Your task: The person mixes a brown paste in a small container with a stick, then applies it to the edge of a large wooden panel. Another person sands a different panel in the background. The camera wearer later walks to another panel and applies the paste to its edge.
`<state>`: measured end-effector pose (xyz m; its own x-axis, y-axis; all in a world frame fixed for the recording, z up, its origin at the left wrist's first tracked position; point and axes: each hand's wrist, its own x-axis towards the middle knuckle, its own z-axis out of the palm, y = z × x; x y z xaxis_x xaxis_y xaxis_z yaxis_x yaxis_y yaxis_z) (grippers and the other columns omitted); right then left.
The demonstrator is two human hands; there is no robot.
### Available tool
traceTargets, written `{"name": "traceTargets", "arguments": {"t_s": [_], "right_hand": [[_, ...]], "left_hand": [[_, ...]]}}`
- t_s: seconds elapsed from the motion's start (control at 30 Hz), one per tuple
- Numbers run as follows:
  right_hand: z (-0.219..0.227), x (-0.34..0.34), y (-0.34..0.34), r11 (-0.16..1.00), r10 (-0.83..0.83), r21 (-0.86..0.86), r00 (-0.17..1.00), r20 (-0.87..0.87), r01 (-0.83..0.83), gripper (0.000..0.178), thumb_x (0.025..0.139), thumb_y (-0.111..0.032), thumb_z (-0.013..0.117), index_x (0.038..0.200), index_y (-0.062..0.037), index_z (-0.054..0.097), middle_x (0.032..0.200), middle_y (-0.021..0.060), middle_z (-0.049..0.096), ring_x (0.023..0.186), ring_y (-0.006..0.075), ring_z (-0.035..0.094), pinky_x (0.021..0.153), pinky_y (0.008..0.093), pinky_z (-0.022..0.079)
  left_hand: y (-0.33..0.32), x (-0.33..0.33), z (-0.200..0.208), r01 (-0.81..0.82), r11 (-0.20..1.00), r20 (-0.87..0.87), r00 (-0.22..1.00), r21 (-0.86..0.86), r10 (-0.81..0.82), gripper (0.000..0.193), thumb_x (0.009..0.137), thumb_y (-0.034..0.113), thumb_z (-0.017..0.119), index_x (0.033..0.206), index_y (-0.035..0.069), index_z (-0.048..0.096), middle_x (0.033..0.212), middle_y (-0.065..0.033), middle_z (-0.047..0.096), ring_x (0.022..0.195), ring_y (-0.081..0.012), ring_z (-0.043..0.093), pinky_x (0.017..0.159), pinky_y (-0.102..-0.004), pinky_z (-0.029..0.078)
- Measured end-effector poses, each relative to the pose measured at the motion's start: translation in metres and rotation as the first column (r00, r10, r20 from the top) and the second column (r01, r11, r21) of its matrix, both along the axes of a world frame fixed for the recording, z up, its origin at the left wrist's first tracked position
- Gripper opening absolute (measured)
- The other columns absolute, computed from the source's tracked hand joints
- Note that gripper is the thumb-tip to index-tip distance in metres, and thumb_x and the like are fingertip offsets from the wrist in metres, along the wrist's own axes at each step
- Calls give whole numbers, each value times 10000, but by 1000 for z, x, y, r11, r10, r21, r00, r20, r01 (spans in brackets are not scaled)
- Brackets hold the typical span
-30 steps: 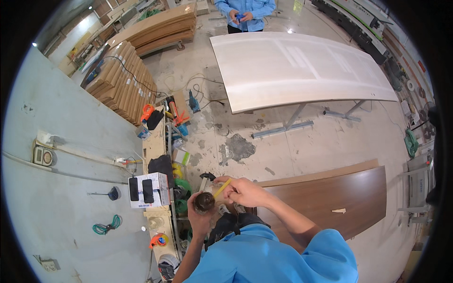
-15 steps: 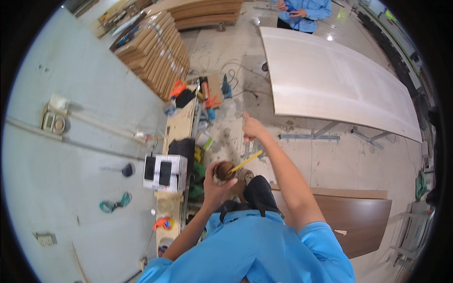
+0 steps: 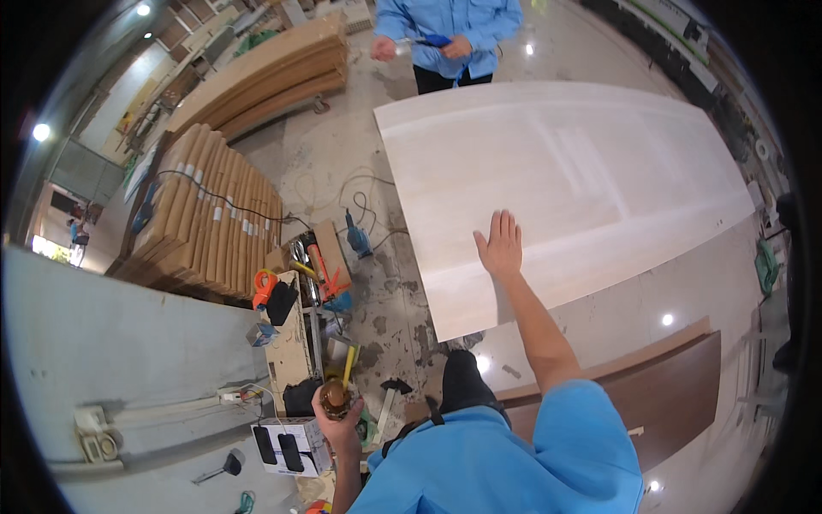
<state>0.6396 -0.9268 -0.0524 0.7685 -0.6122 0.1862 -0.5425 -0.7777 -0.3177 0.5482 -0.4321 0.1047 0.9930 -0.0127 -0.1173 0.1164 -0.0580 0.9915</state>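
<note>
My left hand (image 3: 344, 431) is wrapped round a small open container (image 3: 335, 399) with a brown inside. A flat yellow stick (image 3: 349, 363) stands up out of it, leaning toward the far side. What the container holds is too small to make out. With fingers stretched out, my right hand (image 3: 503, 248) lies flat on the near part of a large pale panel (image 3: 591, 180), palm down and holding nothing. Faint whitish streaks run across the panel's surface.
Across the panel stands a person (image 3: 449, 38) in a blue shirt holding a blue tool. A narrow bench (image 3: 289, 343) with tools runs along the left wall. Wrapped boards (image 3: 205, 214) are stacked beyond it. A blue power tool (image 3: 358, 238) and cables lie on the floor. Brown panels (image 3: 634, 403) sit at right.
My right hand has gone from pointing over the floor to lying flat on the pale panel. The view has shifted toward the panel. My left hand still holds the container.
</note>
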Motion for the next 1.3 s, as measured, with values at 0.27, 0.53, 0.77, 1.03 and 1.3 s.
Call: {"name": "traceTargets", "arguments": {"t_s": [0.27,0.53,0.77,1.03,1.3], "right_hand": [[6,141,-20,997,59,55,997,-56,-56,844,1052,-503,540,1637,52,292,1730,241,257,1610,387,230,1322,513,176],[11,2,-45,978,169,117,984,56,-175,802,1000,-467,658,1608,-6,411,1676,200,404,1566,354,358,1284,512,280],[-6,59,-133,957,-274,-108,962,-20,270,840,1024,-492,604,1610,61,366,1693,254,346,1585,403,296,1305,532,218],[7,136,-17,837,516,153,851,95,-525,829,988,-486,662,1603,6,402,1684,195,386,1586,340,311,1314,494,213],[-3,221,-183,986,-154,-68,987,-43,151,841,1055,-578,489,1638,11,345,1730,183,311,1608,339,265,1318,494,194]], "left_hand": [[-141,114,44,94,995,98,991,-33,-90,773,839,77,870,1490,-2,460,1416,-134,572,1287,-240,576,1147,-394,425],[-220,171,43,273,962,136,954,-20,-267,833,820,62,890,1503,15,414,1524,-169,518,1358,-254,544,1162,-401,435],[-226,168,44,255,966,93,962,38,-258,834,811,24,900,1496,24,423,1523,-150,528,1291,-210,587,1091,-357,497],[-246,174,56,269,963,84,959,26,-270,809,795,-14,849,1490,19,435,1513,-138,543,1357,-233,549,1178,-389,419],[-238,185,48,192,977,46,979,93,-197,855,770,33,917,1482,13,444,1494,-134,538,1300,-219,590,1104,-364,504]]}}
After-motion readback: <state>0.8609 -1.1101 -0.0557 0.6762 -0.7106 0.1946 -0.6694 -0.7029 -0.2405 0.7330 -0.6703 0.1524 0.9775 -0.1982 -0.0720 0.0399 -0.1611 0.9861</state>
